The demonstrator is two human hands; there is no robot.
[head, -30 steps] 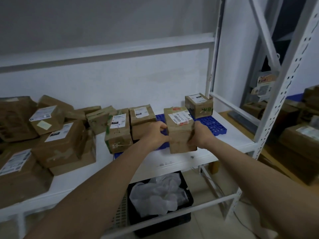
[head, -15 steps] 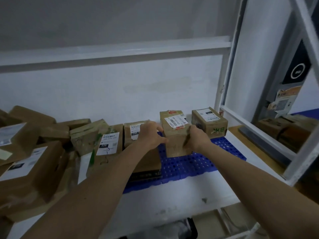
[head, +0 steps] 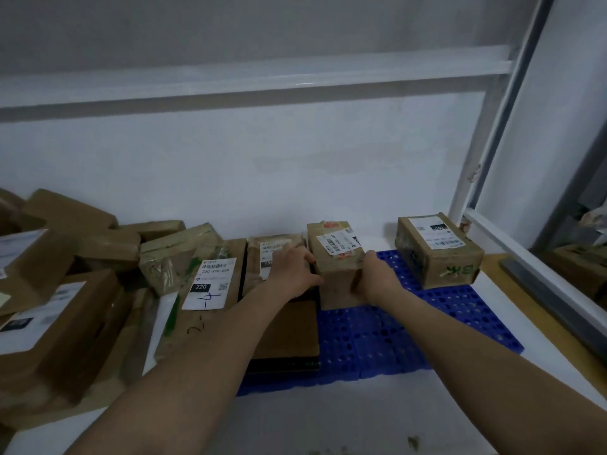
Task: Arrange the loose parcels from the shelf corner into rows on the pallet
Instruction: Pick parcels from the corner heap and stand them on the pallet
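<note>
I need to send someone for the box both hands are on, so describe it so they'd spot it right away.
Find the blue pallet on the white shelf. The box stands on its back edge, third from the left. It stands taller than its neighbours, with red tape scraps round its white barcode label.

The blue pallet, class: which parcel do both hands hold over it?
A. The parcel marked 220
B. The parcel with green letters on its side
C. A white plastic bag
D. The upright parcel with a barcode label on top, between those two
D: the left hand and the right hand grip the sides of the upright parcel on the blue pallet.
</note>
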